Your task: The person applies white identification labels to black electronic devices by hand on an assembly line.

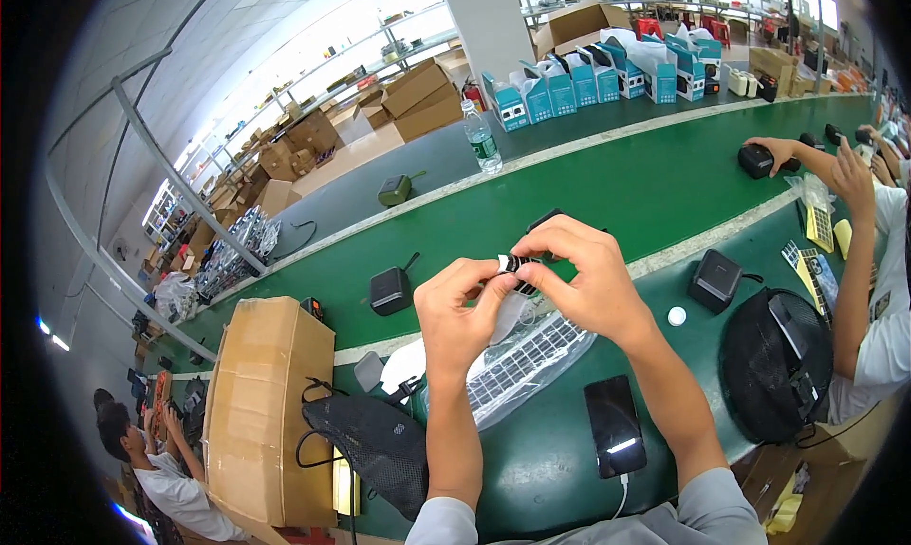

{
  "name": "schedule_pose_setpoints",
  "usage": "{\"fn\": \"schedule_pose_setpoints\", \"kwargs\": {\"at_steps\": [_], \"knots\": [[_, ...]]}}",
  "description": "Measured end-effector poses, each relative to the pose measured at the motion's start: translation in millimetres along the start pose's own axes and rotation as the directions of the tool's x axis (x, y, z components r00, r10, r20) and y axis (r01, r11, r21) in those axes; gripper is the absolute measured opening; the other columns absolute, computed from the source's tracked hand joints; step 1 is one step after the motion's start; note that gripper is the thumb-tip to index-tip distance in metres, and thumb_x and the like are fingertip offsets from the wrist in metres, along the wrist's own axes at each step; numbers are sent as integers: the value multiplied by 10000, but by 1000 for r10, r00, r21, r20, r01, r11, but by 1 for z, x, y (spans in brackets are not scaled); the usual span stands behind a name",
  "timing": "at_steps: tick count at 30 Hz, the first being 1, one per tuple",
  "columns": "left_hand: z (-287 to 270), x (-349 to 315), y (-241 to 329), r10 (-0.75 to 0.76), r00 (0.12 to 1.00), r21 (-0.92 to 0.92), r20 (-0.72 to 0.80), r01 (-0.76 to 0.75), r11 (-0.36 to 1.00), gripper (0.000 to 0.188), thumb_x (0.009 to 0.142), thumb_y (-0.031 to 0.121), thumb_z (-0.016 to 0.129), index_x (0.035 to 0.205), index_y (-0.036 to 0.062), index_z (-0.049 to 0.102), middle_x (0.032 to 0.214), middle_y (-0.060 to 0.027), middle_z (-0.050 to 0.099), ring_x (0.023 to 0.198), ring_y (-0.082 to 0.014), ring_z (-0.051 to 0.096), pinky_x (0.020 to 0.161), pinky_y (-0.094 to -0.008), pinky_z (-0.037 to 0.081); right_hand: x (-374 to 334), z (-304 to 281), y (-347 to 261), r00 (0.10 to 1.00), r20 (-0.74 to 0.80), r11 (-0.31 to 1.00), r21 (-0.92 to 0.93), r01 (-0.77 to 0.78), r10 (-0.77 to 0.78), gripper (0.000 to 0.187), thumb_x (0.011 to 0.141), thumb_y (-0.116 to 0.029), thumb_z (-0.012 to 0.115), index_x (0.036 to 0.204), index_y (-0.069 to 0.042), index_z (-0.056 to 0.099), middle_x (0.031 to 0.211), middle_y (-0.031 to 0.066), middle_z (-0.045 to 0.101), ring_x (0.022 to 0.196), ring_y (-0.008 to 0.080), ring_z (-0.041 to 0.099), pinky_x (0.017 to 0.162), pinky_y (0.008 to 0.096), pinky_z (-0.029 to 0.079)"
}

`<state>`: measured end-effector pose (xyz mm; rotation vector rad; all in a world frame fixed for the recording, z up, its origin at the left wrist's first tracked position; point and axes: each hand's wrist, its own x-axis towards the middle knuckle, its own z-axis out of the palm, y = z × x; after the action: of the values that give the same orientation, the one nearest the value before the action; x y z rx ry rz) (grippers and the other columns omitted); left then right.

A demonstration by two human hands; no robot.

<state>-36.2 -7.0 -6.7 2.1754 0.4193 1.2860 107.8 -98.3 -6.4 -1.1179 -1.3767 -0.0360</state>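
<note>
In front of me, above the table, my left hand (457,310) and my right hand (590,277) meet in a pinch. Between their fingertips is a small black piece with white bands (515,263); its exact kind is too small to make out. Just below the hands lies a sheet of white labels in clear plastic (527,367). A black phone (615,426) with a white cable rests between my forearms. Left of my left forearm is a black mesh pouch (380,441). A black box-shaped device with a strap (389,291) sits on the green belt beyond my left hand.
A tall cardboard box (270,403) stands at left. At right are another black strapped device (715,279), a white round cap (676,315) and a round black mesh bag (773,365). A co-worker's hand touches a black device (756,161). A bottle (482,145) and teal boxes (560,92) stand beyond.
</note>
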Motion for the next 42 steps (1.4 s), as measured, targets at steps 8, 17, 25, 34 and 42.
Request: {"fn": "schedule_pose_setpoints", "kwargs": {"at_steps": [8,17,25,34,42], "knots": [[2,1,6,229,967,105,114,-241,965,116,723,-6,735,818,7,670,709,-88,627,607,-207,606,542,-295,469,2,-21,-2,978,205,999,-30,-25,31,120,771,-39,695,851,-2,614,820,123,612,767,272,607,680,357,483],[4,2,7,225,964,129,142,-243,961,129,719,-10,734,827,11,667,714,-82,627,622,-211,606,548,-306,469,4,-27,-3,972,225,998,-40,-54,62,150,748,-17,703,835,4,583,811,126,590,745,262,599,677,345,484],[3,2,5,242,959,139,148,-262,955,130,724,1,741,829,11,664,711,-81,627,602,-213,603,531,-304,465,3,-24,6,976,212,999,-10,-49,50,156,730,-27,732,828,-11,612,785,89,601,701,200,603,619,300,462],[5,4,1,208,975,175,74,-218,960,166,699,56,786,778,2,650,675,-89,617,582,-183,601,541,-278,462,3,-16,-1,991,121,993,-110,-41,54,151,747,-26,725,865,-6,633,815,111,613,696,235,630,636,328,507],[0,2,-5,219,972,200,89,-233,952,201,688,94,798,782,10,642,681,-87,600,574,-216,587,520,-312,456,-4,-10,4,983,165,953,-279,121,-77,169,757,-32,722,925,-25,704,848,90,673,708,240,655,610,306,516]]}}
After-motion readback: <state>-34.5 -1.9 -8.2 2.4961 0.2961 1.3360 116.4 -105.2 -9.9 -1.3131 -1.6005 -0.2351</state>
